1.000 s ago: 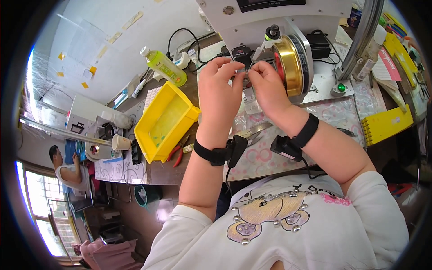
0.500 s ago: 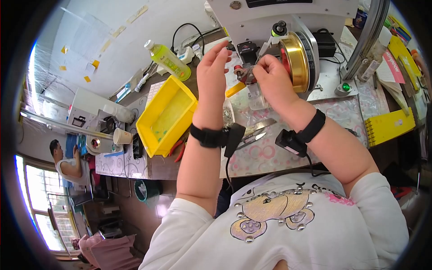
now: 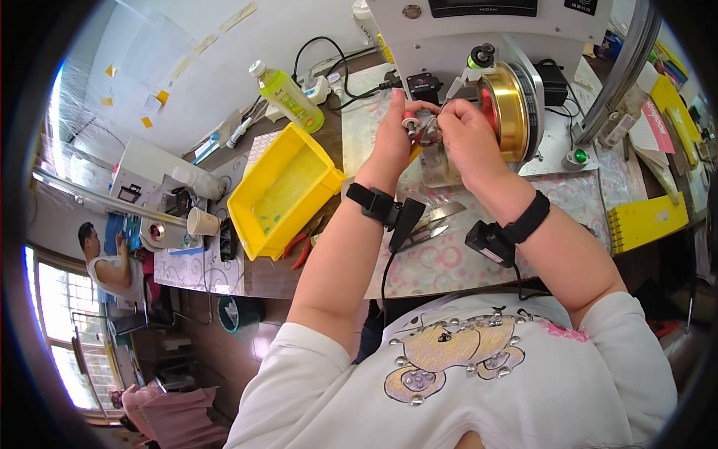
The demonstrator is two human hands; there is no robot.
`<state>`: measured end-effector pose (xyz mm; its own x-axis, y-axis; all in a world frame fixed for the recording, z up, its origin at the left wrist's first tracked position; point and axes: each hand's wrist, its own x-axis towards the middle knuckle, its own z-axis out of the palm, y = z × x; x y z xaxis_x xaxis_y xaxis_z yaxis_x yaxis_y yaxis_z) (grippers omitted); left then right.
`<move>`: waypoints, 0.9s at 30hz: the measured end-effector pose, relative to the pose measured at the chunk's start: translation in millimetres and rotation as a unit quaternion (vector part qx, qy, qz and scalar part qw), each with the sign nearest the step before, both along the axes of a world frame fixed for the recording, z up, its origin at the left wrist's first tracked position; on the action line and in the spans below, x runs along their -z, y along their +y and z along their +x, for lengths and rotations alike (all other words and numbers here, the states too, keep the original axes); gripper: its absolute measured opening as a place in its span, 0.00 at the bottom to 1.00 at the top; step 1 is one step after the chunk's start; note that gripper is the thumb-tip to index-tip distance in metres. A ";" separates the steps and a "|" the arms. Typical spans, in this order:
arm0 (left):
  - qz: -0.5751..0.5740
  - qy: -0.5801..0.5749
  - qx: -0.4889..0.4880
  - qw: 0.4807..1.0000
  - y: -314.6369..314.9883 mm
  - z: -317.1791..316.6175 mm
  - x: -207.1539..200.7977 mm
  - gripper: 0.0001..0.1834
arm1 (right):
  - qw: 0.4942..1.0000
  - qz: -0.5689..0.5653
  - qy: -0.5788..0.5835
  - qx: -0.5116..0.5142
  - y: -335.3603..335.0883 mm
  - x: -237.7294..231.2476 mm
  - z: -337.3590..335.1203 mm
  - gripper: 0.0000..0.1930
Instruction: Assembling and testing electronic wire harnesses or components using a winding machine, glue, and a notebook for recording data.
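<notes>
My left hand (image 3: 390, 142) curls round the left side of a small metal fitting (image 3: 428, 129) with a red knob (image 3: 409, 122), on the front of a white bench machine (image 3: 479, 37). Its thumb points up and its other fingertips are mostly hidden. At the right of this fitting, my right hand (image 3: 473, 142) has thumb and finger pinched together; whatever lies between them is too small to make out. Close beside that hand is a large gold spool (image 3: 502, 112) on the machine. Below the fitting sits a clear plastic box (image 3: 441, 170).
A yellow bin (image 3: 288, 191) with small green bits stands left, near a green-capped bottle of drink (image 3: 288, 97). Red-handled pliers (image 3: 301, 251) and metal tools (image 3: 437, 217) lie nearer me. At right are a yellow notebook (image 3: 649, 223) and a metal post (image 3: 617, 71). Another person (image 3: 116, 269) sits far left.
My left hand has moved right and slightly down, from beside the fitting to round it. My right hand stays pinched at the fitting. The whole view has shifted a little.
</notes>
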<state>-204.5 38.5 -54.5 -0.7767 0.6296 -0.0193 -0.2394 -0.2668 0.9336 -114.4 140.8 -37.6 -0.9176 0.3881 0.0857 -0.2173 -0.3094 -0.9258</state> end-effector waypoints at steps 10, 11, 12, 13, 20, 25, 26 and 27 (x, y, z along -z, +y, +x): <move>0.009 0.009 0.006 1.000 -0.6 -1.1 4.1 0.38 | 0.992 -0.090 -0.067 -0.060 3.7 -4.4 5.9 0.07; 0.014 0.007 0.008 1.000 0.4 -2.5 5.0 0.38 | 0.992 -0.087 -0.065 -0.063 4.7 -4.3 4.6 0.06; 0.023 -0.004 0.019 1.000 0.6 -4.4 6.1 0.38 | 0.992 -0.084 -0.063 -0.066 5.6 -4.1 3.6 0.06; 0.033 -0.015 0.030 0.999 0.7 -5.8 5.9 0.37 | 0.993 -0.080 -0.064 -0.065 6.9 -2.5 2.7 0.06; 0.018 -0.024 -0.006 1.000 1.5 0.2 1.6 0.36 | 0.988 -0.119 -0.037 -0.095 5.2 -0.2 4.5 0.03; 0.032 -0.017 0.025 0.999 6.5 -1.5 3.3 0.35 | 0.991 -0.086 -0.020 -0.097 10.9 -1.2 4.8 0.03; 0.033 -0.013 0.027 0.999 6.7 -6.2 8.2 0.35 | 0.991 -0.093 -0.022 -0.094 9.5 -1.2 4.6 0.04; 0.017 -0.002 0.021 1.000 8.4 -4.1 6.0 0.36 | 0.992 -0.089 -0.007 -0.093 11.4 3.6 1.6 0.03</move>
<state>-208.6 46.9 -60.5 -0.7494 0.6621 -0.0004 -0.2552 -0.2883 0.9229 -112.8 152.2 -41.2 -0.9755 0.2194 0.0186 -0.1291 -0.5012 -0.8557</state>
